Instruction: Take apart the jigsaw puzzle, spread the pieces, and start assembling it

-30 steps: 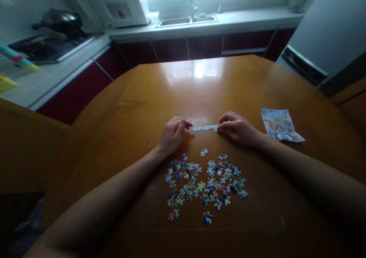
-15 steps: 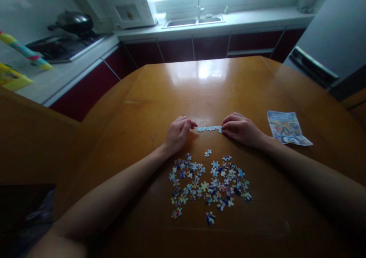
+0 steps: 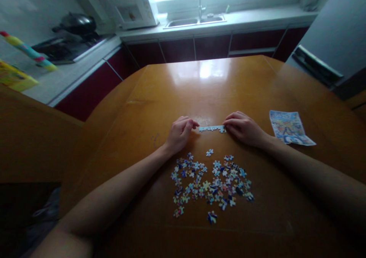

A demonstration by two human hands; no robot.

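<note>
A short row of joined puzzle pieces (image 3: 212, 128) lies on the wooden table (image 3: 223, 86) between my hands. My left hand (image 3: 180, 133) rests curled on the table, its fingertips pinched together at the row's left end. My right hand (image 3: 243, 128) has its fingers closed on the row's right end. A pile of several loose puzzle pieces (image 3: 210, 183) lies nearer to me, with one lone piece (image 3: 209, 152) between the pile and the row.
A printed picture sheet (image 3: 289, 127) lies at the right of the table. Behind it run a kitchen counter with a sink (image 3: 194, 21), a microwave (image 3: 134, 10) and a stove with a black wok (image 3: 78, 23). A grey fridge (image 3: 334, 33) stands at the right.
The view has shifted slightly, so everything sits a little to the right. Both hands keep their hold at the ends of the joined row.
</note>
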